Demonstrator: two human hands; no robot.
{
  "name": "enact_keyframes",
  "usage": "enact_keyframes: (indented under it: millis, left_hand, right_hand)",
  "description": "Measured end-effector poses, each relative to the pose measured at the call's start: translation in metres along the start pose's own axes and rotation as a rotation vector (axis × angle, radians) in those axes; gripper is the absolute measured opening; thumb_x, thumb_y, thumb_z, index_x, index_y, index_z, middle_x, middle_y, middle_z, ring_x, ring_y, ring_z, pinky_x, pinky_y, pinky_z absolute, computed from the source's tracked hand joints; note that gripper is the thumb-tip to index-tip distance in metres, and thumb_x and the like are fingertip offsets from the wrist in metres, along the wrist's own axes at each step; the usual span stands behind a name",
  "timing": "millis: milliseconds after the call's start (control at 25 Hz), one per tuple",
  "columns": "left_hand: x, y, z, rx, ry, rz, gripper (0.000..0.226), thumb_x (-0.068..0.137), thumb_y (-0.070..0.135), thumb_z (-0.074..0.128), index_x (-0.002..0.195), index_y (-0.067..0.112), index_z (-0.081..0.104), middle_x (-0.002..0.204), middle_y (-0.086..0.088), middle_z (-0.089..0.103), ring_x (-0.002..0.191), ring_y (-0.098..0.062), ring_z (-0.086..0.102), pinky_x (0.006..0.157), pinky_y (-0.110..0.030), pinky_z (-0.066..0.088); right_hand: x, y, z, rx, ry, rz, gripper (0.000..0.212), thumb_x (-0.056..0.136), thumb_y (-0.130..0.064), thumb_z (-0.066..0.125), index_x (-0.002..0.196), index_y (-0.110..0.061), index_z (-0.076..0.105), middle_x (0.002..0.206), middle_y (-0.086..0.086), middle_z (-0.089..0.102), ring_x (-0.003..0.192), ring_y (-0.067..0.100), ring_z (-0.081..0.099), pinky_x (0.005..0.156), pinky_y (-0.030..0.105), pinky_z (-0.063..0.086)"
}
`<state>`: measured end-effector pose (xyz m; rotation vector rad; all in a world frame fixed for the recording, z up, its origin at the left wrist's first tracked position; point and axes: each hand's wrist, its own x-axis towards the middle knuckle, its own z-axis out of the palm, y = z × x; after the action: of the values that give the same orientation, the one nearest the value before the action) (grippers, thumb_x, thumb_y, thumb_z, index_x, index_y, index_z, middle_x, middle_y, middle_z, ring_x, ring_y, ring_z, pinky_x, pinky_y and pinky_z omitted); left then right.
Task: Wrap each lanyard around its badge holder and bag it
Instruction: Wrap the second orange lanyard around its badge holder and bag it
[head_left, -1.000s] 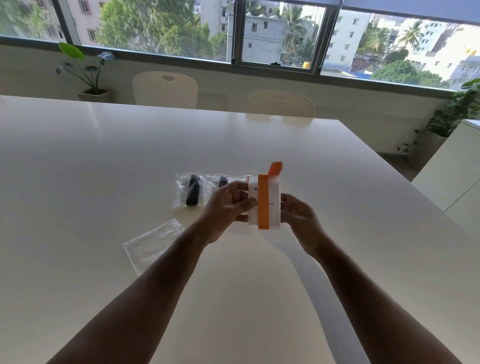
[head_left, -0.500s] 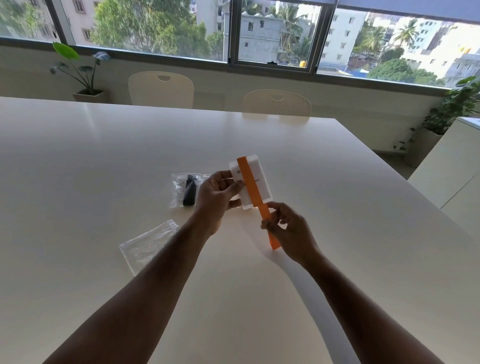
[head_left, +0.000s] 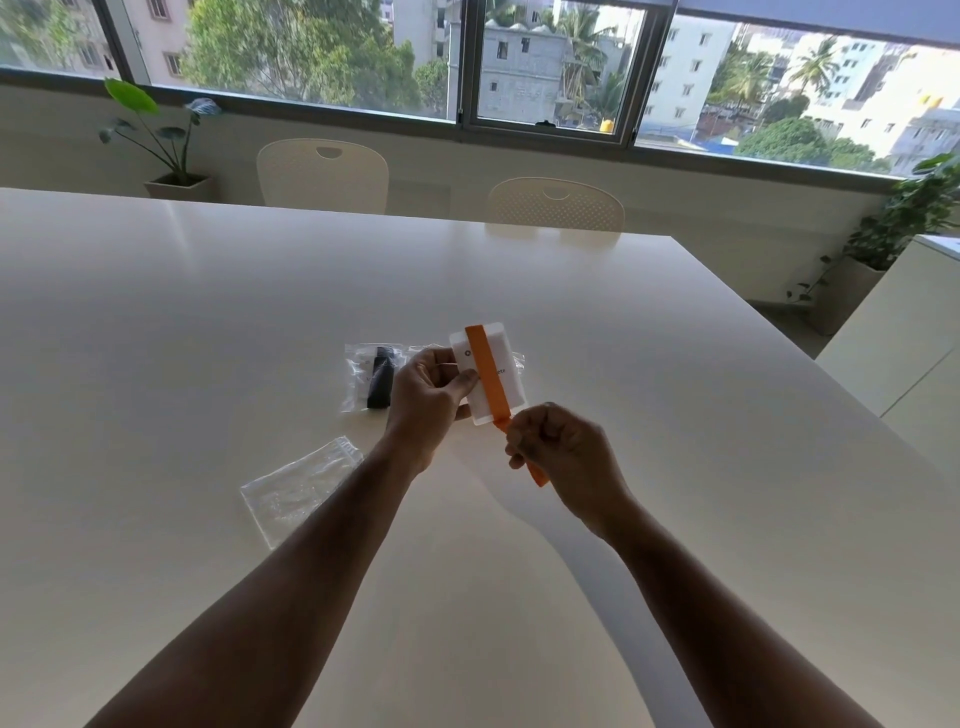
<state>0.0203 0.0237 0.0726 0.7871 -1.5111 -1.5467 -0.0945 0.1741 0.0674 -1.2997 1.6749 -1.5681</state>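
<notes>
While both hands work above the counter, the scene reads as follows.

Left hand: the left hand (head_left: 428, 397) is raised above the wide cream-white counter (head_left: 675, 415), its grip closed on the left edge of the white rectangular plastic badge holder (head_left: 491, 376), thumb on the front face and fingers behind.

Badge holder: held upright and tilted slightly, its top corner leaning left, clear of the counter; small dark print shows on its front, too small to read.

Lanyard: the flat orange fabric lanyard (head_left: 488, 374) runs as one band down the front face of the badge holder from top edge to bottom edge, then passes off the lower corner into the right hand; a short orange end sticks out below that hand.

Right hand: the right hand (head_left: 563, 449) sits just below and to the right of the badge holder, its grip pinched shut on the lanyard strap close to the holder's bottom corner.

Filled bag: a clear plastic zip bag with a dark wrapped item inside (head_left: 374, 382) lies flat on the counter just left of the left hand, partly hidden by it; more clear plastic shows behind the badge holder, and what it holds cannot be told.

Empty bag: a flat clear plastic zip bag (head_left: 301, 491) lies on the counter nearer the person, beside the left forearm, well apart from the badge holder.

Far side: two cream perforated-back chairs (head_left: 322, 174) stand at the counter's far edge.
</notes>
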Motion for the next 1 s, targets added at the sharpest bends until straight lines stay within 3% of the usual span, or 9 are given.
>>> enact_keyframes:
  millis: [120, 360, 440, 640, 720, 840, 920, 1000]
  left_hand:
    - [-0.001, -0.005, -0.003, 0.060, -0.025, 0.009, 0.023, 0.093, 0.010, 0.068, 0.114, 0.014, 0.061, 0.113, -0.006, 0.073, 0.101, -0.020, 0.073, 0.074, -0.031, 0.064]
    - [-0.008, -0.011, -0.006, 0.117, -0.117, 0.015, 0.022, 0.093, 0.008, 0.069, 0.113, 0.013, 0.062, 0.100, -0.003, 0.075, 0.093, -0.019, 0.076, 0.069, -0.030, 0.064]
    - [-0.011, -0.012, -0.008, 0.171, -0.153, 0.025, 0.025, 0.093, 0.012, 0.069, 0.117, 0.012, 0.061, 0.101, -0.003, 0.074, 0.095, -0.020, 0.075, 0.074, -0.035, 0.064]
    - [-0.016, -0.016, -0.017, 0.279, -0.234, 0.072, 0.024, 0.093, 0.018, 0.069, 0.115, 0.015, 0.060, 0.105, -0.003, 0.074, 0.099, -0.019, 0.074, 0.079, -0.036, 0.064]
    - [-0.017, -0.015, -0.021, 0.298, -0.262, 0.076, 0.024, 0.093, 0.019, 0.068, 0.116, 0.016, 0.060, 0.106, -0.002, 0.074, 0.100, -0.019, 0.074, 0.080, -0.035, 0.064]
    - [-0.021, -0.014, -0.027, 0.346, -0.288, 0.080, 0.024, 0.093, 0.020, 0.069, 0.115, 0.020, 0.060, 0.107, 0.003, 0.073, 0.100, -0.015, 0.073, 0.081, -0.032, 0.063]
    - [-0.023, -0.013, -0.033, 0.381, -0.309, 0.097, 0.024, 0.092, 0.019, 0.068, 0.114, 0.023, 0.059, 0.105, 0.007, 0.071, 0.096, -0.010, 0.071, 0.078, -0.024, 0.062]
    - [-0.025, -0.013, -0.040, 0.386, -0.325, 0.101, 0.023, 0.093, 0.017, 0.068, 0.113, 0.023, 0.059, 0.105, 0.007, 0.071, 0.092, -0.004, 0.071, 0.072, -0.018, 0.060]
  right_hand:
    - [0.005, -0.004, -0.002, 0.130, -0.005, 0.003, 0.013, 0.093, -0.002, 0.064, 0.094, -0.011, 0.073, 0.083, 0.009, 0.074, 0.073, 0.023, 0.069, 0.066, 0.025, 0.052]
    - [0.022, -0.016, -0.010, 0.279, -0.148, 0.055, 0.045, 0.085, 0.021, 0.053, 0.120, -0.003, 0.065, 0.102, 0.009, 0.072, 0.095, 0.016, 0.069, 0.083, 0.027, 0.056]
    - [0.029, -0.018, -0.009, 0.207, -0.129, 0.053, 0.045, 0.086, 0.021, 0.055, 0.117, -0.009, 0.066, 0.099, 0.004, 0.074, 0.092, 0.012, 0.071, 0.083, 0.025, 0.056]
    - [0.051, -0.011, -0.004, -0.215, 0.054, -0.108, 0.008, 0.091, -0.008, 0.069, 0.094, -0.010, 0.075, 0.083, 0.008, 0.077, 0.070, 0.014, 0.071, 0.068, 0.024, 0.056]
    - [0.057, -0.010, -0.002, -0.397, 0.085, -0.164, 0.007, 0.090, -0.014, 0.072, 0.095, -0.012, 0.077, 0.088, 0.001, 0.075, 0.073, 0.013, 0.069, 0.071, 0.026, 0.056]
    - [0.062, -0.010, 0.004, -0.609, 0.123, -0.278, 0.005, 0.085, -0.018, 0.078, 0.088, -0.017, 0.075, 0.092, -0.006, 0.063, 0.076, 0.002, 0.057, 0.065, 0.010, 0.044]
    - [0.066, -0.008, 0.007, -0.633, 0.120, -0.280, 0.009, 0.082, -0.019, 0.081, 0.086, -0.018, 0.072, 0.096, -0.006, 0.060, 0.078, 0.001, 0.055, 0.065, 0.007, 0.041]
    - [0.068, -0.006, 0.010, -0.574, 0.064, -0.236, 0.012, 0.084, -0.018, 0.079, 0.089, -0.018, 0.069, 0.101, -0.003, 0.063, 0.084, 0.006, 0.060, 0.069, 0.014, 0.048]
